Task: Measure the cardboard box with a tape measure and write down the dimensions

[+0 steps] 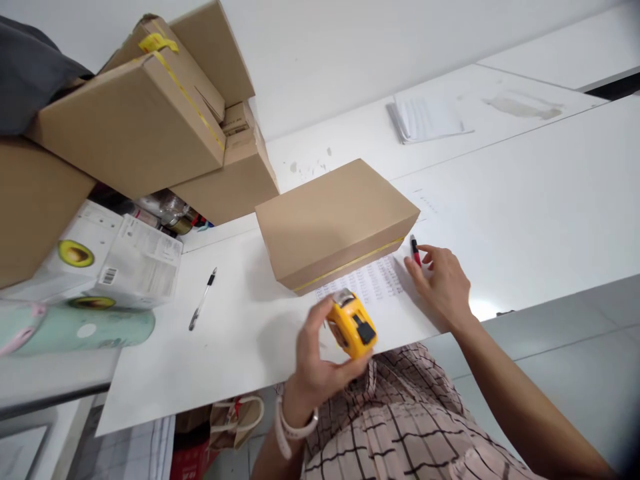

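A yellow tape measure [356, 328] with a black patch on its side is gripped in my left hand [320, 360], above the front edge of the white table. Between the thumb and index finger of my right hand [444, 283] is a red and black pen [415, 249], its black end pointing away from me. A closed brown cardboard box [335, 223] with a yellow strap sits in front of both hands. Beneath its near side lies a printed sheet [377, 283], partly covered by the box.
Cardboard boxes [145, 123] are stacked at the back left. A white carton with avocado pictures [143, 260] and a mint-green bottle [105, 328] stand in front of them. A black-capped pen [203, 299] lies on the table [200, 373]. Papers [430, 119] rest at the back.
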### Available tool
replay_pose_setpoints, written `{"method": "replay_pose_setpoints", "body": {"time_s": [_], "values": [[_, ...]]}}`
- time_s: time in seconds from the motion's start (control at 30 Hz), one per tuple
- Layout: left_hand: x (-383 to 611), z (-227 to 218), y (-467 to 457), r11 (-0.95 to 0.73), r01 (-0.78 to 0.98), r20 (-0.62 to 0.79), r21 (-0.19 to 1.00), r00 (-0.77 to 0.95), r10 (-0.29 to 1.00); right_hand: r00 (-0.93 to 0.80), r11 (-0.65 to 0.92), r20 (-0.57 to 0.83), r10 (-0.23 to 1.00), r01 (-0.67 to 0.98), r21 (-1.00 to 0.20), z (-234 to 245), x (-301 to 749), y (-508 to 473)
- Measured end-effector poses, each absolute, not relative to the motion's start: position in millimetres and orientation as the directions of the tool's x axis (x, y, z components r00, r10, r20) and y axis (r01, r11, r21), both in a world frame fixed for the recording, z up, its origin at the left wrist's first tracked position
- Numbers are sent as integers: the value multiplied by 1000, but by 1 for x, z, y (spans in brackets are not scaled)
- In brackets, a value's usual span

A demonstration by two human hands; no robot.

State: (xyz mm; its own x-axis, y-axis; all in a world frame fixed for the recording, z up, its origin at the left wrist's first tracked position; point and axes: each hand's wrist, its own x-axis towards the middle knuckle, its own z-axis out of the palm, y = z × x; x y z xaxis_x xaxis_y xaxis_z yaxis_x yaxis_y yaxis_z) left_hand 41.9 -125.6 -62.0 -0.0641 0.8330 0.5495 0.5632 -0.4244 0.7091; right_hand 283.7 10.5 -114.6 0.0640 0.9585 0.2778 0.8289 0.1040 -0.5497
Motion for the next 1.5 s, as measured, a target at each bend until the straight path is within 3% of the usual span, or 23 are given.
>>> {"method": "replay_pose_setpoints", "body": {"time_s": [0.07,0.13,0.37,0.53,0.97,1.17,1.33,1.5], "values": [[22,-32,-106,-469,715,693,518,-30,720,4,121,248,969,865,-487,-123,285,17],[2,-7,-83,-411,831,743,374,-4,669,-60,168,255,965,889,-426,-130,285,18],[-23,5,-41,-319,869,601,378,32,798,-155,221,225,962,926,-307,-139,283,15],[-24,-6,-41,-379,902,580,207,199,790,-173,230,219,960,936,-267,-140,284,14],[-53,-18,54,-418,852,521,315,213,827,-202,264,255,946,934,-240,-151,290,15],[-52,-17,86,-408,868,526,282,216,823,-216,285,272,938,927,-244,-151,293,14],[0,-41,5,-381,897,676,226,137,724,-215,285,260,941,919,-273,-147,302,14],[48,-101,-120,-437,853,511,284,251,822,-212,297,270,939,896,-331,-144,317,13]]}}
